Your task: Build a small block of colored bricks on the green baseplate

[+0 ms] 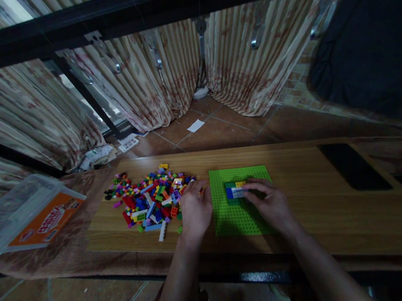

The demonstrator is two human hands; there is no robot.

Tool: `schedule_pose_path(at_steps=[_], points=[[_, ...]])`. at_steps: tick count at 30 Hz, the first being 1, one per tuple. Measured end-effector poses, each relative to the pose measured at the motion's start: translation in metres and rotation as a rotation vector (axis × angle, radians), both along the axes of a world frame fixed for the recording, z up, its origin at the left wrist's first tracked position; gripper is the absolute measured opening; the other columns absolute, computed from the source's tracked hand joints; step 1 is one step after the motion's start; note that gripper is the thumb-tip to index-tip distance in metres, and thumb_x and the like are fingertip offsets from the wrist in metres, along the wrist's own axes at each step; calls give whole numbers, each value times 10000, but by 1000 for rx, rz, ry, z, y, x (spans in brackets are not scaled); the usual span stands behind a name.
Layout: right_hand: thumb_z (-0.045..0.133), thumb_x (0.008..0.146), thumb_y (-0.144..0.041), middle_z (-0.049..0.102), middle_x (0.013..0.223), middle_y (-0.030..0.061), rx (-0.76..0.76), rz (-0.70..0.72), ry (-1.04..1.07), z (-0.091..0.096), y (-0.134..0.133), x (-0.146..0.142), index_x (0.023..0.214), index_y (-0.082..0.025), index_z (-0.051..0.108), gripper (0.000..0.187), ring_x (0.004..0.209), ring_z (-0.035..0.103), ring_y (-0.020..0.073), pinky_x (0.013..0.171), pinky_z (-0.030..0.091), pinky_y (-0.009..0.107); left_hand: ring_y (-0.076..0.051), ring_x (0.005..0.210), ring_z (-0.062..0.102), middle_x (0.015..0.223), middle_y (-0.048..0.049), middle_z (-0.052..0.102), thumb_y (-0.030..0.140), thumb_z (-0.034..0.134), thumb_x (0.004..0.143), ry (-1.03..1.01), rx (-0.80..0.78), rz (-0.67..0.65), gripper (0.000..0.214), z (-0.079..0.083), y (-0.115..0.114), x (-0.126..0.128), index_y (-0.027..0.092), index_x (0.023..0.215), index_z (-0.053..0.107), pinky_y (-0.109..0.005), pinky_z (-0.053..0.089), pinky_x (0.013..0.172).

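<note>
A green studded baseplate (241, 224) lies on the wooden board. On it sits a small block of building bricks (235, 192) in blue, white, yellow and green. My right hand (273, 206) reaches in from the right, thumb and fingers closed at the block's right end. My left hand (196, 210) is between the baseplate's left edge and a heap of loose building bricks (156, 202) in many colours. Its fingers are curled together, and a speck of colour shows by the fingertips, too small to name.
A clear plastic tub (34, 207) with an orange label lies tipped at the far left. A dark flat panel (353, 166) rests on the right of the wooden board (302, 161). Curtains (243, 63) hang behind, and a white paper (196, 126) lies on the tiled floor.
</note>
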State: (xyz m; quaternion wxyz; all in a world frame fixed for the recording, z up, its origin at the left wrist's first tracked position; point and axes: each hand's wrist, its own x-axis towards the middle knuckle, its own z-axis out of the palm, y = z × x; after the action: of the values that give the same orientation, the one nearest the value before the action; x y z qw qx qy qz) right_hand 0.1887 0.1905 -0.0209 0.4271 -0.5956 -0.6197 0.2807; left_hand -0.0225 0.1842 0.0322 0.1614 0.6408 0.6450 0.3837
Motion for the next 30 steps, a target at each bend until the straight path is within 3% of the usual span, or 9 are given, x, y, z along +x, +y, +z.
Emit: schedule_pose_path(at_steps=[10, 20, 25, 30], points=[[640, 777, -439, 667, 1030, 66, 22, -44, -29, 3, -2, -8, 795, -264, 749, 207, 975, 603, 242, 929, 445, 457, -160, 843, 658, 943, -58, 705, 145, 556, 866, -79, -102, -94, 183, -2, -5, 16, 178, 981, 694, -276, 511, 778], [671, 766, -428, 669, 1020, 60, 14, -35, 3, -1, -1, -6, 825, -276, 757, 184, 986, 606, 248, 930, 449, 454, -175, 945, 641, 1014, -40, 686, 164, 525, 877, 36, -149, -258, 223, -13, -13, 39, 220, 1020, 687, -302, 504, 884], [668, 766, -414, 667, 1015, 67, 16, -40, -6, 0, -1, -6, 820, -268, 758, 180, 987, 600, 249, 932, 452, 458, -182, 981, 630, 1047, -50, 676, 159, 513, 873, 81, -169, -267, 242, -16, -13, 42, 222, 1040, 678, -306, 502, 909], [627, 804, -379, 655, 1063, 69, 12, 40, -32, 3, -4, 2, 940, -264, 749, 216, 1020, 594, 237, 962, 449, 449, -194, 1002, 622, 1095, -65, 662, 165, 511, 870, 114, -186, -250, 251, -16, -13, 44, 217, 1059, 668, -322, 501, 924]])
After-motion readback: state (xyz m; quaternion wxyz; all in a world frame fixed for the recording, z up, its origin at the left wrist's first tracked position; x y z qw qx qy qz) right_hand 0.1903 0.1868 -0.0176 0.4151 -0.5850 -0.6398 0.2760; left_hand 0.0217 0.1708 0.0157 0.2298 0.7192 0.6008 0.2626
